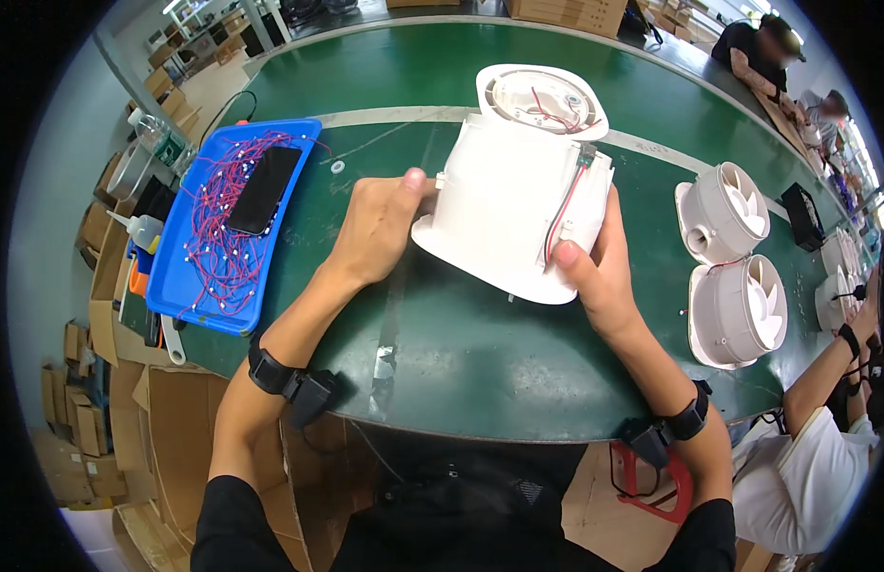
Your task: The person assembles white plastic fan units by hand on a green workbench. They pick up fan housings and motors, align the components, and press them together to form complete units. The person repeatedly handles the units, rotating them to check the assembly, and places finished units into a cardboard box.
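Note:
A white plastic fan housing (508, 205) is tilted up off the green table in front of me, its flared rim toward me. My right hand (599, 272) grips its right side, thumb pressed near the red, white and black wires (568, 205) that run up to a small connector. My left hand (380, 224) is closed at the housing's left edge, thumb raised beside a small tab; the other fingers are partly hidden. Just behind the housing sits another white fan part (542, 98) with a round opening and thin red wires.
To the left, a blue tray (246, 322) holds tangled red wires (213, 238) and a black phone (264, 191). Two white fan units (728, 212) stand at the right, near a black box (802, 215). A bottle (161, 138) is beyond the tray. Co-workers sit at the right and far right.

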Motion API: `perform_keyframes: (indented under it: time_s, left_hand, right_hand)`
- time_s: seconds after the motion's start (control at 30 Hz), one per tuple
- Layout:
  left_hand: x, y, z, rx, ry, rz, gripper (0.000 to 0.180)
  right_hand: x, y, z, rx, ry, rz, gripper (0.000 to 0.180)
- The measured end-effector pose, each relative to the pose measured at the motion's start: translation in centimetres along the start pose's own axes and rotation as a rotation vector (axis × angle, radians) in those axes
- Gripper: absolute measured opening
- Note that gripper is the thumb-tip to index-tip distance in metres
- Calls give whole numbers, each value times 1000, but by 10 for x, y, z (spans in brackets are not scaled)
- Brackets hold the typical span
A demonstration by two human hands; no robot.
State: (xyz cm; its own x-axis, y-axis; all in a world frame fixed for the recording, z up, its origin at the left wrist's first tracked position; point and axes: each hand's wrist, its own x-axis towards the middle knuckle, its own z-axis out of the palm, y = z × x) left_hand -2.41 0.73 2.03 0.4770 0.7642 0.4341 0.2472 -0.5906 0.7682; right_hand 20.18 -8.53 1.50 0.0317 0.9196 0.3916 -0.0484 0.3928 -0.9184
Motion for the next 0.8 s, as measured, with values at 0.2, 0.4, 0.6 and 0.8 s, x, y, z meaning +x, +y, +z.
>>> perform_keyframes:
  time_s: [0.2,0.4,0.6,0.8]
  left_hand:
    - [3,7,-6,-51,-103,50,61]
    - [-5,14,16,-336,-118,30,117]
    - [-9,-11,19,-944,20,-280,81]
    - [-18,-29,14,-1658,-259,-345,98]
  right_hand:
    - [0,4,5,-22,45,-99,105]
    - [-7,-4,12,-272,58,-106,98]
    - [-10,-10,8,-269,20,-155,59]
    - [-10,-21,10,-515,-89,-582,51]
